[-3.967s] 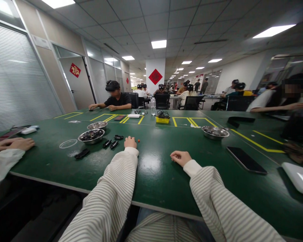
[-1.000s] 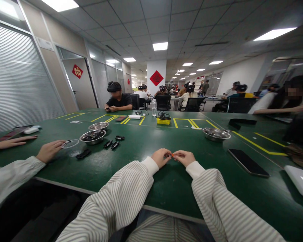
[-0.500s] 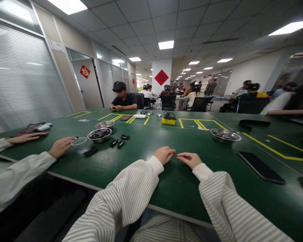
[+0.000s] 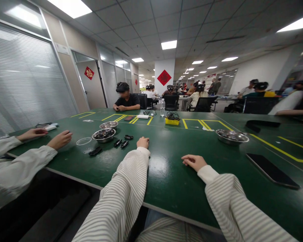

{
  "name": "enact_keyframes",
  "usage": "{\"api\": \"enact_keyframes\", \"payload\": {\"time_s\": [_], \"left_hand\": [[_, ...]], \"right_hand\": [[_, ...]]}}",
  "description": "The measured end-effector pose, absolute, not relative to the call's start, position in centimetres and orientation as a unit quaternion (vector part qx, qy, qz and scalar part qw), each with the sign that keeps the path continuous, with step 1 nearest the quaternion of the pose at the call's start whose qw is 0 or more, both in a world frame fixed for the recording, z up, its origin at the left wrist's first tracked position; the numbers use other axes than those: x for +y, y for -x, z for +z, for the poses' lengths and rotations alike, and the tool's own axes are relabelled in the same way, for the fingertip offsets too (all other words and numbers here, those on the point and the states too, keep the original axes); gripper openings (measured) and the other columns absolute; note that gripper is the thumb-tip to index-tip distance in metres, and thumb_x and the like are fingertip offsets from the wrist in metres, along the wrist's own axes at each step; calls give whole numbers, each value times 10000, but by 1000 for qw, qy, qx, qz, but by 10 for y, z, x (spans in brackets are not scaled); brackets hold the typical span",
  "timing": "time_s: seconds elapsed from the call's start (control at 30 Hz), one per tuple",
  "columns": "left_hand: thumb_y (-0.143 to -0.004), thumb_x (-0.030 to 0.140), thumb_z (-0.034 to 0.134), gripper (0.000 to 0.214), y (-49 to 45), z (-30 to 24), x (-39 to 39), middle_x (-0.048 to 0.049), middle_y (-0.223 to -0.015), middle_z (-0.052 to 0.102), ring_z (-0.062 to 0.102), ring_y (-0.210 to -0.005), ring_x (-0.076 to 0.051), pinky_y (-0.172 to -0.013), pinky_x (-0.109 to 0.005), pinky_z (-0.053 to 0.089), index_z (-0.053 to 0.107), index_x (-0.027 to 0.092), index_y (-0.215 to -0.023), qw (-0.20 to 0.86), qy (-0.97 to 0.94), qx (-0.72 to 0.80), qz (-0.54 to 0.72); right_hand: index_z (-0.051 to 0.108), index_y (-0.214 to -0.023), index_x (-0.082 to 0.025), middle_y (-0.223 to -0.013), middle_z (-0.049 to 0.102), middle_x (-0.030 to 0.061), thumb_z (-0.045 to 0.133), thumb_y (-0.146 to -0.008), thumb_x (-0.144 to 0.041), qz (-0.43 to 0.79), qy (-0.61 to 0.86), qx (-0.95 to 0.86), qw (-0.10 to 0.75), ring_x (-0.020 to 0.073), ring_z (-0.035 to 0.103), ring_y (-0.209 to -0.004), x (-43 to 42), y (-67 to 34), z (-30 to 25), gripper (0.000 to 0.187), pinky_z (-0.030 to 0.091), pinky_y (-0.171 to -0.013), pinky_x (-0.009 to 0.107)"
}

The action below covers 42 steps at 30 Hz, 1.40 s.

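My left hand reaches forward over the green table, its fingers curled; whatever they hold, if anything, is hidden. To its left lie several small black parts, the hand not touching them. Nearer me and to the right, my right hand hovers low over or rests on the table. Its fingers point left, loosely bent and slightly apart, with nothing visible in them. A steel bowl filled with dark parts stands left of my left hand. Another steel bowl with small pieces is to the right.
At the left, a co-worker's hands are near a clear plastic cup and a black part. A black phone lies at the right. Farther back stand a yellow box with cables and a water bottle.
My hands have parted: the left went forward and left toward the black parts, while the right stayed near its place. The co-worker's hand drew back from the plastic cup. The view shifted slightly.
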<state>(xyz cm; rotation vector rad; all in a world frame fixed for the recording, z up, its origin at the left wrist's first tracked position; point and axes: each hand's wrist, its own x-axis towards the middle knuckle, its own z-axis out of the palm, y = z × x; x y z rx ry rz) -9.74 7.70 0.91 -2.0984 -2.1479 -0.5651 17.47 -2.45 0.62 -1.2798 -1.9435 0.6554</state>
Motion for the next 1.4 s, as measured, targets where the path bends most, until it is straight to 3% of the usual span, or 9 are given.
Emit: {"api": "enact_keyframes", "payload": {"time_s": [0.2, 0.43, 0.57, 0.73, 0.9, 1.07, 1.2, 1.4], "left_hand": [[-762, 236, 344, 358, 100, 7, 74, -77, -938, 474, 442, -873, -183, -679, -294, 369, 381, 279, -1116, 68, 681, -711, -162], [-723, 203, 380, 290, 127, 12, 56, -87, -974, 479, 419, -910, -207, -711, -316, 361, 460, 184, -1001, 80, 684, -717, -106], [-709, 311, 416, 345, 119, 13, 48, -89, -1028, 450, 363, -971, -227, -756, -332, 335, 440, 173, -1024, 108, 708, -687, -122], [-700, 455, 391, 500, 90, 5, 55, -89, -1124, 405, 227, -1084, -249, -898, -387, 172, 385, 152, -1098, 154, 744, -626, -174], [-713, 486, 348, 480, 81, -1, 64, -110, -1022, 481, 290, -1036, -252, -896, -398, 174, 489, 107, -972, 125, 750, -628, -165], [-730, 440, 371, 411, 60, -1, 50, -87, -995, 493, 363, -961, -201, -859, -338, 263, 493, 128, -967, 95, 847, -486, -194], [-745, 419, 368, 405, 21, 1, 19, -65, -1051, 468, 376, -960, -167, -856, -307, 286, 441, 156, -1044, 35, 915, -336, -219], [-752, 343, 392, 397, -12, 7, -16, -52, -1084, 466, 400, -970, -153, -849, -287, 303, 379, 167, -1107, -62, 953, -211, -210]], "right_hand": [[610, -739, -141, -601, 627, 40, 447, -632, -271, 251, 497, -753, 351, 123, 560, -503, -26, -175, 8, 234, 468, -549, 247], [604, -768, -141, -632, 632, 41, 444, -647, -277, 246, 501, -762, 328, 126, 570, -537, -25, -176, 8, 243, 466, -575, 247], [604, -764, -139, -630, 630, 41, 441, -649, -290, 246, 500, -763, 328, 127, 568, -539, -26, -176, 8, 250, 464, -576, 249], [602, -767, -141, -636, 629, 39, 438, -650, -285, 241, 498, -767, 324, 125, 566, -541, -25, -176, 8, 248, 462, -577, 248], [603, -764, -144, -623, 626, 32, 436, -650, -265, 234, 499, -769, 324, 119, 563, -530, -24, -175, 6, 236, 457, -567, 240], [606, -759, -155, -612, 620, 24, 433, -658, -255, 209, 517, -761, 332, 113, 553, -520, -22, -175, 4, 224, 449, -555, 233], [599, -820, -168, -692, 609, 27, 481, -632, -251, 111, 548, -749, 356, 106, 531, -550, -17, -179, 1, 237, 439, -595, 239], [616, -809, -185, -673, 574, 20, 542, -593, -244, 45, 520, -802, 289, 103, 488, -548, -13, -182, -3, 237, 412, -568, 229]]}}
